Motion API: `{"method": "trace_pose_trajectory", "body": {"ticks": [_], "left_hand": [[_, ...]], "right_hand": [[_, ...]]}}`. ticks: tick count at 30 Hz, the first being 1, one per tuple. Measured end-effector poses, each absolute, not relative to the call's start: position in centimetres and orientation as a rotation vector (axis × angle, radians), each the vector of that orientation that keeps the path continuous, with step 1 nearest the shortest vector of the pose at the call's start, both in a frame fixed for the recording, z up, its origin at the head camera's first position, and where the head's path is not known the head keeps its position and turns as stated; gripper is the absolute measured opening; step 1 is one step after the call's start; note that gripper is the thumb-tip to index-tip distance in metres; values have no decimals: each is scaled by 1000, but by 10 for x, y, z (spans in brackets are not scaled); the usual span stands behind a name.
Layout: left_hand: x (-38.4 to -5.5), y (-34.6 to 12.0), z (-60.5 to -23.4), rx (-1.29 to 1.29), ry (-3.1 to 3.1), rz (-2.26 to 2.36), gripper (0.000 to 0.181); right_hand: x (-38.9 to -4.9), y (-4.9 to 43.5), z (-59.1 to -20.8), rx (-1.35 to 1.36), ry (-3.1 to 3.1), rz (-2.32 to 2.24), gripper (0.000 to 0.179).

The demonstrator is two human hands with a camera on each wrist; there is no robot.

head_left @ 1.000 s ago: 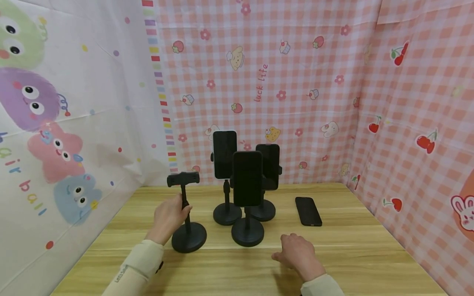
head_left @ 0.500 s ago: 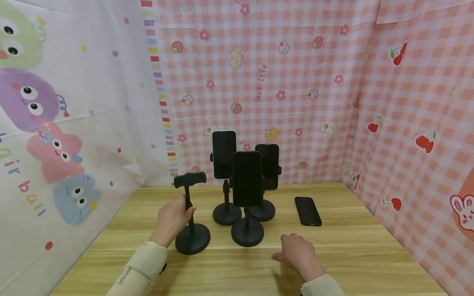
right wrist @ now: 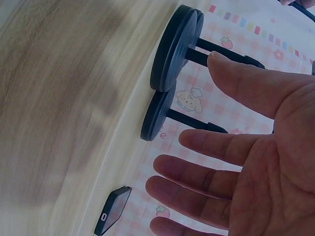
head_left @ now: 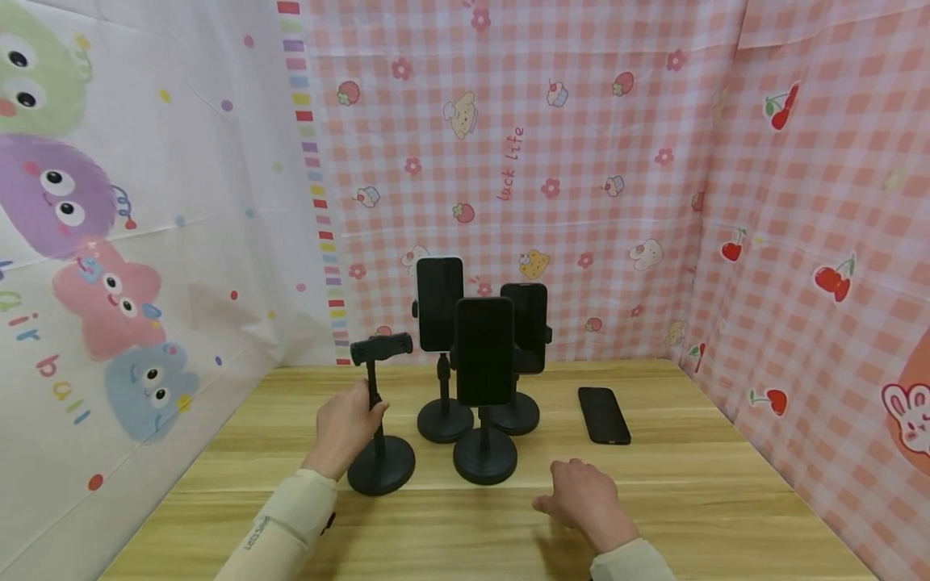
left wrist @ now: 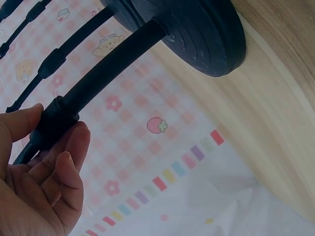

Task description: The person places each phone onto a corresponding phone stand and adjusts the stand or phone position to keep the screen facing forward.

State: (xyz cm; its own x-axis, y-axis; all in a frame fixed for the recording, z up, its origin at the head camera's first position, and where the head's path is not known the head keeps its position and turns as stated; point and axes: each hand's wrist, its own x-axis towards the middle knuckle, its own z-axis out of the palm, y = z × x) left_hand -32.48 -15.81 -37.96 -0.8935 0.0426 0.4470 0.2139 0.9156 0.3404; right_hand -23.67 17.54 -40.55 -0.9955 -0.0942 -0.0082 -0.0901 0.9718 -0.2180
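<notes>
My left hand grips the stem of a black phone stand at the left; its clamp head holds no phone. In the left wrist view the thumb and fingers curl round the collar of that stem. Three more stands, each holding a dark-screened phone, are grouped at mid-table: a front phone, a back-left phone and a back-right phone. My right hand is low over the table's right front, its fingers spread and loosely bent in the right wrist view, touching none of the phones or stands.
A loose black phone lies flat on the wooden table, beyond my right hand. Patterned cloth hangs behind the table and at both sides. The front stand's base is close to the right of the gripped stand.
My left hand has shifted the phone stand to the right, closer to the group, and its clamp head has turned a little. The right hand has stayed in place.
</notes>
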Motion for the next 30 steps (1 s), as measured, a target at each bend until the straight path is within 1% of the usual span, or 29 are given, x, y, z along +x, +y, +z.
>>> {"method": "trace_pose_trajectory", "body": {"ticks": [21,30], "left_hand": [[-327,-160,-379,-189,-2638,-524,28],[-322,-164,-370,-189,-2587,-554,38]], "right_hand": [[-235,175,-403,-164,3117,-335,52],[-235,174,-403,-161,3108,-337,51]]}}
